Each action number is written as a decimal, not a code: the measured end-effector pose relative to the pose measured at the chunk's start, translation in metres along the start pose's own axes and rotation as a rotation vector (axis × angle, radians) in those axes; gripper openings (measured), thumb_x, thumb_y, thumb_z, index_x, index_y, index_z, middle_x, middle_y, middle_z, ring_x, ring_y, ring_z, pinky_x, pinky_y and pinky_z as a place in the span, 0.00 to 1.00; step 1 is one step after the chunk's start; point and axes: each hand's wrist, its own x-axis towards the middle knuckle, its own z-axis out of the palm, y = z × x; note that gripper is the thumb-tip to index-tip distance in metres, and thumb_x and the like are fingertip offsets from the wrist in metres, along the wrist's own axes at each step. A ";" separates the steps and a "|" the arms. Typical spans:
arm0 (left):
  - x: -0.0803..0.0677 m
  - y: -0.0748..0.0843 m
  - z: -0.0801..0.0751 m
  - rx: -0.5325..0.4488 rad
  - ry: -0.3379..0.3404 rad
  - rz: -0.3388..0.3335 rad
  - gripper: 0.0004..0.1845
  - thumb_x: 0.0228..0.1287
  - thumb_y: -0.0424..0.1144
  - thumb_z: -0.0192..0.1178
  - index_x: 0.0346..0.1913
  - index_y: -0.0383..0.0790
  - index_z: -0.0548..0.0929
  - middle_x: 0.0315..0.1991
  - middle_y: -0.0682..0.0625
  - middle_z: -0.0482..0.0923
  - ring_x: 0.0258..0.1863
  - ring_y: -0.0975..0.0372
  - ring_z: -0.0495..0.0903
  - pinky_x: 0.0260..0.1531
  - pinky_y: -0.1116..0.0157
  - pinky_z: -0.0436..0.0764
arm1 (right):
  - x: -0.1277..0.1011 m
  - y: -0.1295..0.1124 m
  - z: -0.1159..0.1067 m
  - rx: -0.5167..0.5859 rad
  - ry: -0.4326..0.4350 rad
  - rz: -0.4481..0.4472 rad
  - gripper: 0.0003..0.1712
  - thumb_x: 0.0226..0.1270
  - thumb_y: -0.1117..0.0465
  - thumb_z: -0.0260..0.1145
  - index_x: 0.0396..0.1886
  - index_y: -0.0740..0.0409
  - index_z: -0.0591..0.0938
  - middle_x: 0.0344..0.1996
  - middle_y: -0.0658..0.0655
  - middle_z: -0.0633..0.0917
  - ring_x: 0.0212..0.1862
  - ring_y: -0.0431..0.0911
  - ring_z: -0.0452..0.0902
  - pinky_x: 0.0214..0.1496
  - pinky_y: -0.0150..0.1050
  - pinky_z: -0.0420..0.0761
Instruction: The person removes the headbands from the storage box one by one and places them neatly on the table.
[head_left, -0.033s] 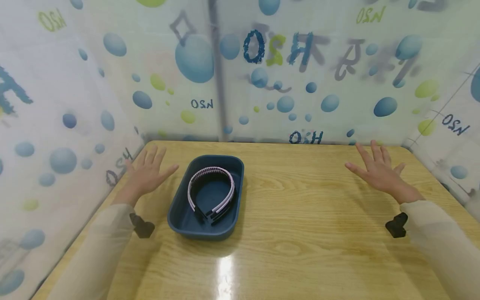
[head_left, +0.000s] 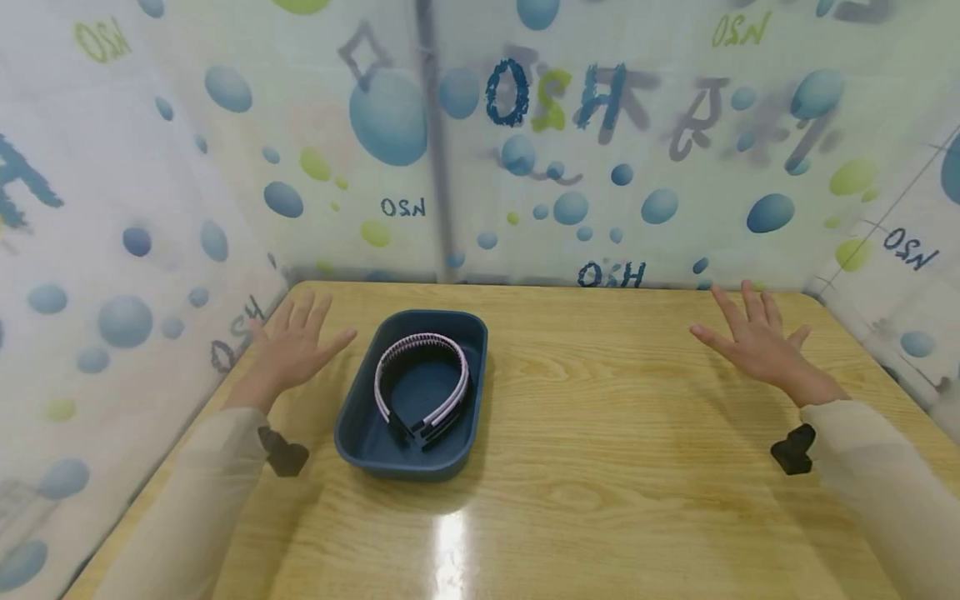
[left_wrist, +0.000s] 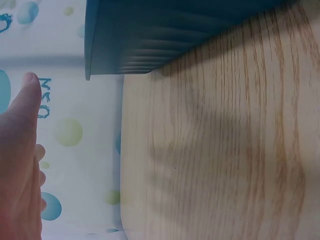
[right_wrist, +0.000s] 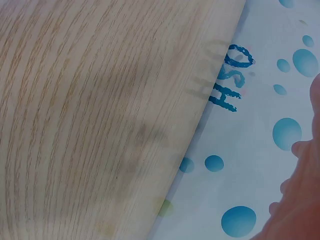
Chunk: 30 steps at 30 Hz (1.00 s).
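Observation:
A dark blue rectangular bin (head_left: 408,472) stands on the table, left of the middle in the head view. Inside it lie headbands (head_left: 455,400), pale pinkish with black ends, nested together with their ends toward the near side. My left hand (head_left: 294,350) hovers over the table just left of the bin, fingers spread and holding nothing. Its thumb (left_wrist: 30,95) shows in the left wrist view, with the bin's outer wall beyond it. Far off to the right, my right hand (head_left: 757,346) hovers palm down with spread fingers, also holding nothing.
The wooden table (head_left: 615,467) has a light grain and a bright reflection near its front. Around it hang white curtains (head_left: 570,167) printed with blue and green bubbles and lettering. A black wrist device (head_left: 793,450) sits at each sleeve cuff.

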 end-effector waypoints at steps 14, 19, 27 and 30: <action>0.000 -0.001 0.005 -0.058 0.000 0.020 0.45 0.64 0.68 0.34 0.72 0.41 0.37 0.70 0.36 0.29 0.65 0.35 0.32 0.48 0.32 0.23 | 0.005 -0.002 0.000 0.026 -0.018 -0.015 0.45 0.69 0.39 0.45 0.72 0.51 0.34 0.66 0.64 0.21 0.63 0.65 0.11 0.40 0.77 0.20; -0.001 0.003 0.012 -0.196 0.043 0.099 0.43 0.67 0.61 0.43 0.72 0.38 0.40 0.70 0.32 0.31 0.64 0.33 0.38 0.56 0.34 0.37 | 0.008 -0.007 0.005 0.052 -0.042 -0.077 0.44 0.70 0.42 0.48 0.72 0.59 0.41 0.67 0.73 0.33 0.65 0.71 0.25 0.50 0.76 0.35; -0.011 0.009 0.019 -0.505 -0.005 0.180 0.33 0.69 0.46 0.51 0.69 0.32 0.55 0.65 0.30 0.54 0.58 0.37 0.63 0.51 0.42 0.66 | 0.013 -0.032 0.021 0.168 -0.183 -0.168 0.39 0.70 0.45 0.51 0.70 0.64 0.52 0.62 0.73 0.62 0.60 0.67 0.60 0.53 0.64 0.63; -0.014 0.010 0.021 -0.608 -0.030 0.180 0.30 0.69 0.43 0.51 0.68 0.32 0.58 0.62 0.28 0.59 0.54 0.38 0.69 0.46 0.46 0.73 | 0.018 -0.044 0.026 0.170 -0.188 -0.188 0.35 0.70 0.47 0.51 0.67 0.65 0.60 0.56 0.72 0.71 0.54 0.64 0.68 0.50 0.60 0.69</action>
